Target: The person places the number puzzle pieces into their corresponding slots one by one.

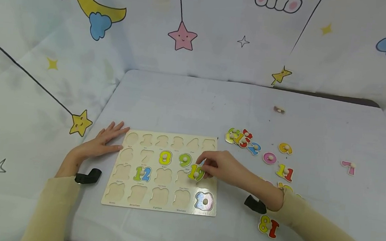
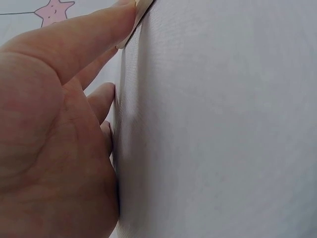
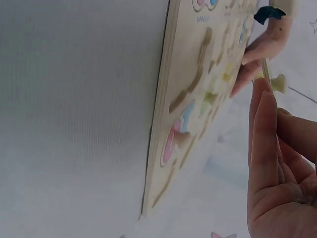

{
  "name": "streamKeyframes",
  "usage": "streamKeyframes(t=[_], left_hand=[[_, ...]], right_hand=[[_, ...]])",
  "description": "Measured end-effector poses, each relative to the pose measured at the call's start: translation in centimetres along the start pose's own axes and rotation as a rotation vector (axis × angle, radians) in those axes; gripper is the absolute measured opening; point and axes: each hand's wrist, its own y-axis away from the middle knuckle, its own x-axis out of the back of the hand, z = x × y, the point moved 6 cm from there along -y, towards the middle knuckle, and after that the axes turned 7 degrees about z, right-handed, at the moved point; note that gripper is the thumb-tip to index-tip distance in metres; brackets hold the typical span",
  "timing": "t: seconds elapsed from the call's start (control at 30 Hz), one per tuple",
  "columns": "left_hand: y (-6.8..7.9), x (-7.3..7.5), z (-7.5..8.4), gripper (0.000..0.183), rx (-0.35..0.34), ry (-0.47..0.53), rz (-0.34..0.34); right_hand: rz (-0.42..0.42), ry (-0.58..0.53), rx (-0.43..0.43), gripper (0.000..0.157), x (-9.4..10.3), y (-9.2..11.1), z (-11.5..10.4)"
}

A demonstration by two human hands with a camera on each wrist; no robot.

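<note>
My right hand [image 1: 223, 167] pinches a yellow-green number piece [image 1: 193, 170], seemingly a 19, above the right part of the wooden number puzzle board [image 1: 149, 207]. In the right wrist view the piece [image 3: 266, 72] shows edge-on, its knob pointing away from the board. A pink-and-blue piece [image 3: 171, 141] sits in the board there; the hand mostly covers it in the head view. My left hand [image 1: 103, 143] lies at the board's left edge, fingers spread, thumb touching the board. Set in the board are an 8 [image 1: 166, 155], a 9 [image 1: 183, 158], a 12 [image 1: 138, 174] and a shiny 20 [image 1: 199, 201].
Right of the board lie a small pile of number pieces [image 1: 237, 139], a blue 2 [image 1: 252, 150], a pink 0 [image 1: 267, 157], an 11 [image 1: 281, 171], an 18 [image 1: 264, 222] and a pink 7 [image 1: 350, 170]. Another yellow piece [image 1: 285, 186] is partly behind the right forearm.
</note>
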Motion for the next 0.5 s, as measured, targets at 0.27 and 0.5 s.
streamKeyframes(t=[0.27, 0.5], left_hand=[[0.2, 0.1, 1.2, 0.068, 0.003, -0.013, 0.003], [0.1, 0.1, 0.7, 0.07, 0.007, -0.003, -0.005]], right_hand=[[-0.139, -0.027, 0.027, 0.012, -4.0, -0.2, -0.4], [-0.212, -0.007, -0.012, 0.011, -5.9, 0.2, -0.6]])
